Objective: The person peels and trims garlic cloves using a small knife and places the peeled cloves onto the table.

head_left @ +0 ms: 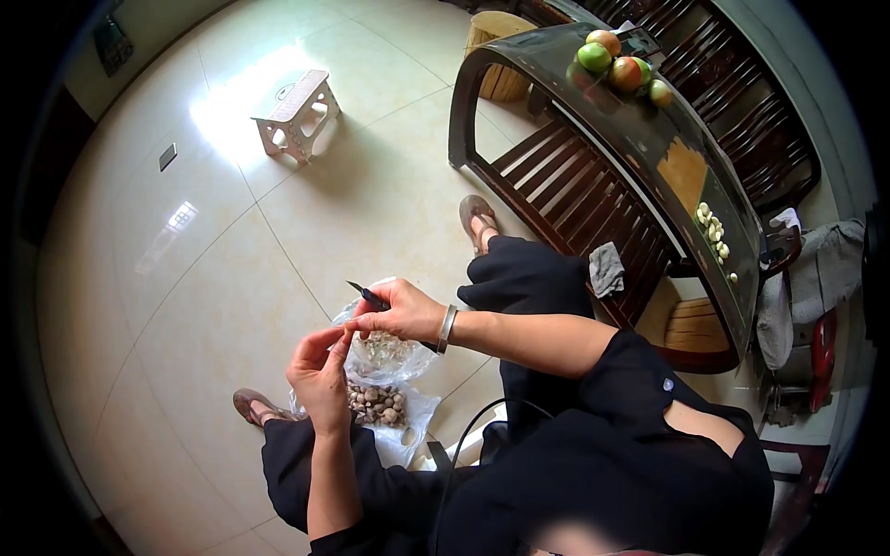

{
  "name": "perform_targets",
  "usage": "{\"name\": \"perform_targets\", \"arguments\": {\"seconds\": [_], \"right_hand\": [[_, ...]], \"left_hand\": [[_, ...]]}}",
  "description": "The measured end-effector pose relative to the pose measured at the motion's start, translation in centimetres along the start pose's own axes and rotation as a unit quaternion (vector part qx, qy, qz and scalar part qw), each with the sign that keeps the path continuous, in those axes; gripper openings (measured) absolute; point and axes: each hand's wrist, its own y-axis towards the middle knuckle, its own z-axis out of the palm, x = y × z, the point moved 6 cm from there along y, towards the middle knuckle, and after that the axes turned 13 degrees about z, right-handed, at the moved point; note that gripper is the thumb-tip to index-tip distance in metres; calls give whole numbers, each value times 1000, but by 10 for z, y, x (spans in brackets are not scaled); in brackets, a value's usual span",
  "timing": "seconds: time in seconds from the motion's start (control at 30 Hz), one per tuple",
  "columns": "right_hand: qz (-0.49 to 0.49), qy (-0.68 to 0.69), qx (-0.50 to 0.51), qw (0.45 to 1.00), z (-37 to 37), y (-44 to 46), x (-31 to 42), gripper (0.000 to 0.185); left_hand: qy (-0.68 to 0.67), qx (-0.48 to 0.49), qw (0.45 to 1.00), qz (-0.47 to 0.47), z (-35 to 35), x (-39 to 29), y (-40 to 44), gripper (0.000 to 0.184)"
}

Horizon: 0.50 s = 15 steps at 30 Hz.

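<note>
My right hand (403,313), with a bracelet at the wrist, is closed around a small dark knife (373,296). Its blade points up and to the left. Close beside it, my left hand (320,371) pinches at the fingertips, which meet those of the right; what lies between them is too small to name. Under the hands, a thin plastic bag (400,371) contains pale scraps (382,348). Just below, small round brownish pieces (378,405) lie in another white plastic bag (415,435), partly hidden by my left hand and wrist.
A dark curved table (556,69) on the right bears several red-green fruits (595,57) and peeled white pieces (712,232). A grey cloth (606,270) lies on its slatted lower shelf. Ahead on the tiled floor stands a small stool (295,102). A dark cable (450,482) crosses near my body.
</note>
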Motion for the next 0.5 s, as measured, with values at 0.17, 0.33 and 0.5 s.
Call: {"name": "perform_targets", "arguments": {"seconds": [0.17,0.33,0.5], "right_hand": [[12,0,9,1000,0,-3,4,13],[-2,-7,33,999,1,-4,8,12],[-20,-36,39,998,1,-4,9,13]], "left_hand": [[33,-2,999,8,-1,-3,1,7],[25,5,1000,-2,0,-5,1,7],[44,13,998,41,5,-9,0,7]]}}
